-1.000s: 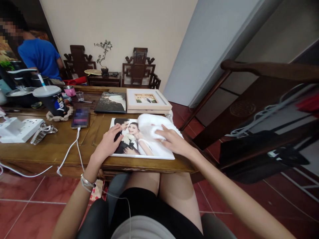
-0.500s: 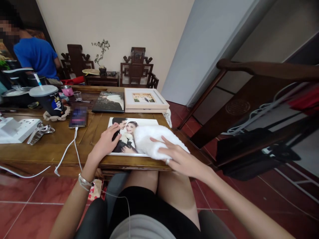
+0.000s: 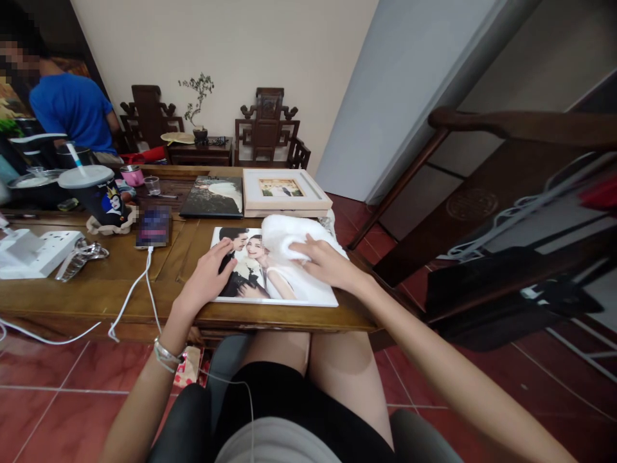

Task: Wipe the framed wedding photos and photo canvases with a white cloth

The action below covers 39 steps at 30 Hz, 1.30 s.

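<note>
A glossy photo album or photo panel (image 3: 253, 273), printed with a couple's portrait, lies flat near the table's front edge. My left hand (image 3: 211, 271) rests on its left side, fingers stretched out and nothing held. Over the upper right part of the picture lies a fluffy white cloth (image 3: 282, 228), bunched under my right hand (image 3: 328, 260). The fingers of that hand press into the cloth and grip a fold of it. The picture's top right corner is hidden by the cloth, while its lower right corner shows.
Behind the picture lie a dark photo album (image 3: 212, 198) and a light wooden frame box (image 3: 289, 202). A phone (image 3: 153, 226) with a white cable, a lidded cup (image 3: 103, 199), a hair claw clip (image 3: 80, 257) and a power strip (image 3: 53, 251) stand left. A person in blue (image 3: 72, 112) is beyond.
My right hand has slid the white cloth up and away across the picture, uncovering its lower right part. My left hand stays in place on the left side.
</note>
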Available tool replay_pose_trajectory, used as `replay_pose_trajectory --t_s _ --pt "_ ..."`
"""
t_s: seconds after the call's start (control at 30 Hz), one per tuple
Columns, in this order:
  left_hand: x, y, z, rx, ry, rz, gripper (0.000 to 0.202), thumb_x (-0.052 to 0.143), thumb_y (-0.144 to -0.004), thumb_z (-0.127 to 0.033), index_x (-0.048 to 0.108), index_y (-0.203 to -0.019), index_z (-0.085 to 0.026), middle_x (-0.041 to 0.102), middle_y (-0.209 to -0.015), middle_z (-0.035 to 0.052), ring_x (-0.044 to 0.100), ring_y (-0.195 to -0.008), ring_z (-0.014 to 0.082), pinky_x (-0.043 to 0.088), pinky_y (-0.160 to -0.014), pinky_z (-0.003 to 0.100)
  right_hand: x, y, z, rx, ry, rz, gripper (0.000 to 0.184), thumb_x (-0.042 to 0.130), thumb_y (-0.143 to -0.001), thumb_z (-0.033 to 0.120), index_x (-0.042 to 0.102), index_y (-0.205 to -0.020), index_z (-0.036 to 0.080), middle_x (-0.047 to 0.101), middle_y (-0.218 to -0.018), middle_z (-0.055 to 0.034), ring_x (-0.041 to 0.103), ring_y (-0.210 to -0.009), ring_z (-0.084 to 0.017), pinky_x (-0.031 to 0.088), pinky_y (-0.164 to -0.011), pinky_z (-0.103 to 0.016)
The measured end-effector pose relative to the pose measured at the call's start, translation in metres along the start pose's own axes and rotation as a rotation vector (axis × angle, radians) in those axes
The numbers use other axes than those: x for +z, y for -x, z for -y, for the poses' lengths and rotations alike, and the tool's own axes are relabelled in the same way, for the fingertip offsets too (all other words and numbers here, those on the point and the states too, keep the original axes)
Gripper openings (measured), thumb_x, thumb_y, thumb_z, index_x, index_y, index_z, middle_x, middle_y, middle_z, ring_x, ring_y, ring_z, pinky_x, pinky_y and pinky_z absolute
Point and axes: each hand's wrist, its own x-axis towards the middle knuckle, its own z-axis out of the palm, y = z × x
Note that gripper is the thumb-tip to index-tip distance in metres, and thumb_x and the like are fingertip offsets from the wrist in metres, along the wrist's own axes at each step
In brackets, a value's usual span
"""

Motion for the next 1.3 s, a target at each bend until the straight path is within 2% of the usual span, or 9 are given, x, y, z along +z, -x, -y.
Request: replay_pose_trajectory --t_s 0.13,0.23,0.37,0.5,0.63,0.77,0.9,1.13,1.3 --pt "0.001 0.000 -0.001 -0.016 0.003 0.008 0.046 0.039 -0.098 -0.032 0.056 -0.134 -0.009 0.049 -0.147 0.0153 0.041 -0.141 0.0243 0.029 -0.119 0.039 -0.006 0.050 0.045 -0.041 0.002 0.057 0.039 0.040 -0.073 0.002 0.063 -0.100 0.018 0.069 -0.117 -0.0127 0.050 -0.132 -0.029 0.026 -0.116 -0.056" --pt "0.001 0.000 -0.002 -0.034 -0.020 0.033 0.046 0.040 -0.097 -0.031 0.055 -0.135 -0.010 0.047 -0.149 0.0153 0.040 -0.141 0.0256 0.029 -0.119 0.042 -0.014 0.076 0.078 -0.052 -0.005 0.136 0.041 0.040 -0.072 0.000 0.065 -0.098 0.019 0.056 -0.141 -0.0132 0.040 -0.141 -0.028 0.023 -0.119 -0.056" --pt "0.001 -0.001 -0.001 -0.019 -0.024 0.036 0.046 0.040 -0.096 -0.030 0.055 -0.135 -0.011 0.047 -0.149 0.0151 0.040 -0.141 0.0252 0.030 -0.118 0.042 -0.021 0.079 0.095 -0.077 -0.006 0.199 0.045 0.040 -0.067 -0.001 0.066 -0.096 0.020 0.057 -0.140 -0.0124 0.036 -0.143 -0.026 0.027 -0.118 -0.053" --pt "0.001 -0.001 0.002 0.004 -0.025 0.035 0.046 0.039 -0.096 -0.030 0.056 -0.134 -0.011 0.048 -0.148 0.0146 0.040 -0.141 0.0242 0.030 -0.119 0.042 -0.016 0.049 0.073 -0.093 -0.009 0.164 0.046 0.039 -0.072 -0.001 0.065 -0.105 0.019 0.066 -0.127 -0.0125 0.047 -0.136 -0.027 0.030 -0.116 -0.052" --pt "0.001 -0.002 0.001 0.021 -0.016 0.030 0.046 0.036 -0.097 -0.031 0.056 -0.134 -0.011 0.048 -0.148 0.0142 0.040 -0.142 0.0230 0.028 -0.119 0.041 -0.006 0.002 0.029 -0.085 0.013 0.117 0.045 0.040 -0.074 0.001 0.064 -0.108 0.016 0.072 -0.101 -0.0092 0.067 -0.101 -0.027 0.036 -0.108 -0.051" --pt "0.000 -0.002 0.001 0.024 -0.016 0.027 0.048 0.034 -0.097 -0.029 0.055 -0.134 -0.008 0.049 -0.147 0.0159 0.040 -0.142 0.0231 0.028 -0.120 0.041 0.002 -0.041 -0.004 -0.027 0.027 0.035 0.040 0.042 -0.076 0.005 0.065 -0.108 0.014 0.072 -0.094 -0.0094 0.065 -0.088 -0.027 0.046 -0.089 -0.039" --pt "0.003 -0.003 0.004 0.013 -0.019 0.014 0.046 0.034 -0.097 -0.028 0.055 -0.134 -0.011 0.050 -0.147 0.0136 0.040 -0.142 0.0231 0.028 -0.120 0.043 0.007 -0.054 -0.007 0.000 0.020 0.008 0.037 0.042 -0.077 0.004 0.067 -0.103 0.016 0.073 -0.092 -0.0080 0.064 -0.086 -0.025 0.045 -0.085 -0.033" --pt "0.004 -0.003 0.004 0.008 -0.017 0.013 0.045 0.036 -0.096 -0.027 0.056 -0.134 -0.014 0.048 -0.149 0.0114 0.040 -0.142 0.0236 0.029 -0.120 0.044 -0.005 0.008 0.050 -0.083 -0.007 0.093 0.045 0.039 -0.073 0.001 0.065 -0.106 0.017 0.069 -0.114 -0.0119 0.064 -0.107 -0.029 0.032 -0.110 -0.051" --pt "-0.002 -0.003 0.004 0.048 -0.006 0.051 0.045 0.037 -0.095 -0.026 0.056 -0.134 -0.015 0.050 -0.148 0.0100 0.041 -0.141 0.0221 0.030 -0.119 0.042 -0.023 0.056 0.094 -0.098 -0.026 0.219 0.048 0.040 -0.070 0.000 0.065 -0.105 0.022 0.060 -0.136 -0.0098 0.043 -0.138 -0.028 0.034 -0.113 -0.050"
